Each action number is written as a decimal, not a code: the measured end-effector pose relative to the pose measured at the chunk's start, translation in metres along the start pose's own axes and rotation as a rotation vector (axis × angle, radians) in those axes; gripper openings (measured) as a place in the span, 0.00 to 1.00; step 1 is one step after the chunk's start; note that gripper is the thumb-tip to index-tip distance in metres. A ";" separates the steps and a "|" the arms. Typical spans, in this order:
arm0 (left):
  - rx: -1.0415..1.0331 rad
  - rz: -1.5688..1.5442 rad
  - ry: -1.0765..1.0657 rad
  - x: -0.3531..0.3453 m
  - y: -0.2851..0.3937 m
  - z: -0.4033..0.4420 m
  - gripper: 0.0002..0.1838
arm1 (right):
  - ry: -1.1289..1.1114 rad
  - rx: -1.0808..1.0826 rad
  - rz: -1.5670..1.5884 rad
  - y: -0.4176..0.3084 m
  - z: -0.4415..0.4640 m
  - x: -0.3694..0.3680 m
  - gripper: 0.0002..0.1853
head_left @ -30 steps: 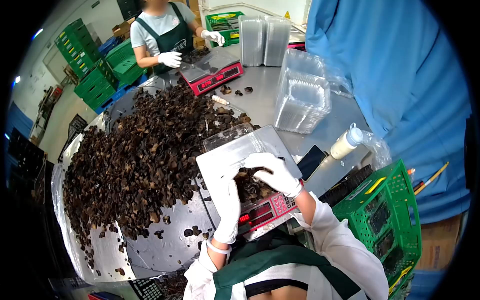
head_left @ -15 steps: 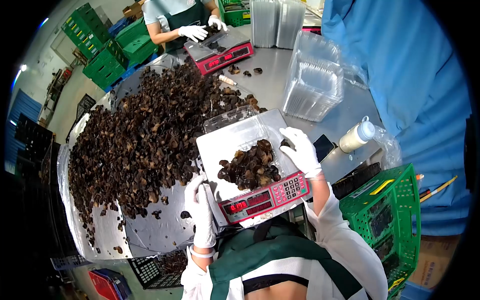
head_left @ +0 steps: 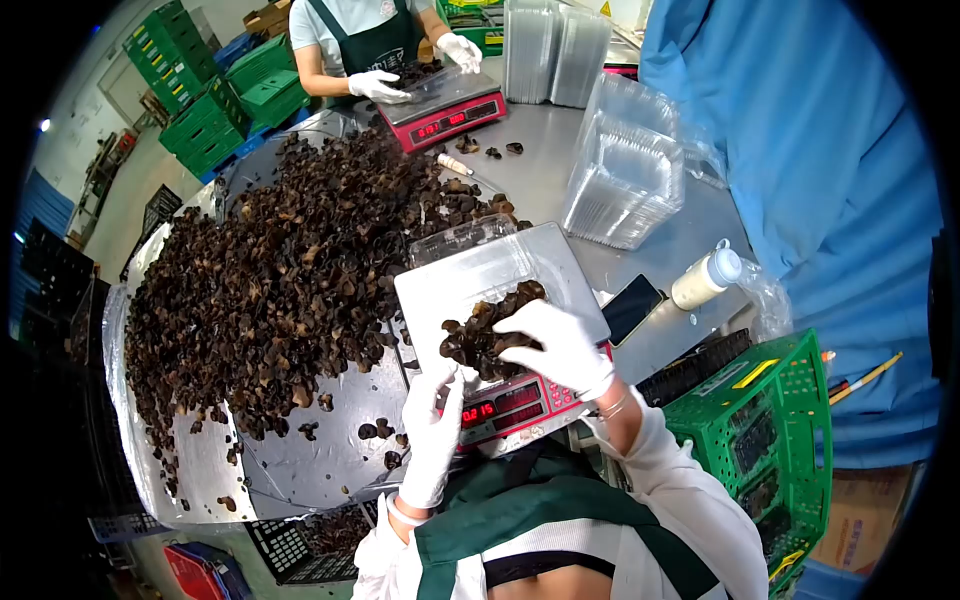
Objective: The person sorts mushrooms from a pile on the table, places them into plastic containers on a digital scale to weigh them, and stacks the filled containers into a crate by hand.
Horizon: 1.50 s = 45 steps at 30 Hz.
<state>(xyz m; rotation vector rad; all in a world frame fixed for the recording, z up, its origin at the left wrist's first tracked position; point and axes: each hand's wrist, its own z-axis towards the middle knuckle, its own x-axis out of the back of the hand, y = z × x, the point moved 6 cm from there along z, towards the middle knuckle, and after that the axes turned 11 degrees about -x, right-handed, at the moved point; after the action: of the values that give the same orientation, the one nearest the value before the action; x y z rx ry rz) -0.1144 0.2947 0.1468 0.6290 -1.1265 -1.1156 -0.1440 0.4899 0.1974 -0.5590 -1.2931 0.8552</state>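
A pile of dark brown wood ear mushrooms (head_left: 468,340) lies in a clear plastic tray (head_left: 497,286) on the steel pan of a red scale (head_left: 515,415). My gloved right hand (head_left: 560,348) reaches over the pile from the right, thumb and fingers closed around some of the mushrooms; its fingertips are partly hidden. The scale's lit display appears to read 0.215. At the scale's lower left corner is my gloved left hand (head_left: 432,425), fingers pointing up and apart, holding nothing that I can see. A few loose mushrooms (head_left: 378,430) lie left of it.
A large heap of mushrooms (head_left: 270,280) covers the table's left side. Stacked clear trays (head_left: 625,185), a phone (head_left: 632,310) and a bottle (head_left: 706,278) stand to the right. A green crate (head_left: 755,430) is beside me. Across the table, a co-worker's gloved hands (head_left: 380,86) are at another scale (head_left: 445,118).
My right hand has moved left from the scale's right edge onto the mushrooms. My left hand has shifted right. The display has risen from 0.175. The co-worker's hands have moved apart.
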 end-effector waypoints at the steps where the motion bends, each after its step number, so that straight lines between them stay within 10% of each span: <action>1: -0.001 -0.002 -0.002 -0.001 -0.005 0.000 0.14 | 0.003 0.130 -0.136 -0.009 0.000 -0.011 0.15; 9: -0.222 0.170 -0.140 -0.009 -0.012 -0.001 0.12 | 0.064 0.000 -0.446 0.028 -0.003 -0.008 0.08; 15: -0.018 0.034 0.024 0.034 -0.031 -0.012 0.10 | 0.305 -0.322 0.065 0.022 0.008 0.025 0.05; 19: -0.027 -0.252 0.092 0.030 -0.047 -0.027 0.07 | -0.240 0.276 0.398 -0.101 -0.001 -0.043 0.09; 21: -0.009 -0.110 0.049 0.040 -0.031 -0.019 0.09 | -0.175 0.351 0.254 -0.098 0.009 -0.037 0.10; 25: 0.188 -0.222 0.234 0.053 -0.059 -0.031 0.11 | 0.355 -0.233 0.097 0.018 0.068 0.027 0.12; 28: 0.288 -0.387 0.052 0.036 -0.054 -0.031 0.19 | 0.385 -0.141 -0.357 0.084 0.079 0.021 0.19; 30: 0.261 -0.357 -0.107 0.019 -0.060 -0.033 0.26 | 0.156 -0.459 -0.410 0.117 0.081 0.006 0.24; 37: 0.445 -0.710 -0.253 -0.014 -0.063 -0.033 0.32 | 0.225 -0.321 0.592 0.084 0.035 0.022 0.19; 41: 0.523 -0.845 -0.263 -0.016 -0.072 -0.033 0.30 | 0.179 -0.178 -0.167 0.068 -0.016 0.028 0.09; 45: 0.528 -0.738 -0.239 -0.019 -0.073 -0.034 0.21 | 0.075 -0.493 -0.002 0.085 -0.057 0.020 0.09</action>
<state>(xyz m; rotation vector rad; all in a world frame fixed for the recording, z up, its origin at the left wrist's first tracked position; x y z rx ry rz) -0.1104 0.2814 0.0659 1.4329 -1.4613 -1.5493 -0.1075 0.5618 0.1314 -0.9675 -1.4401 0.5025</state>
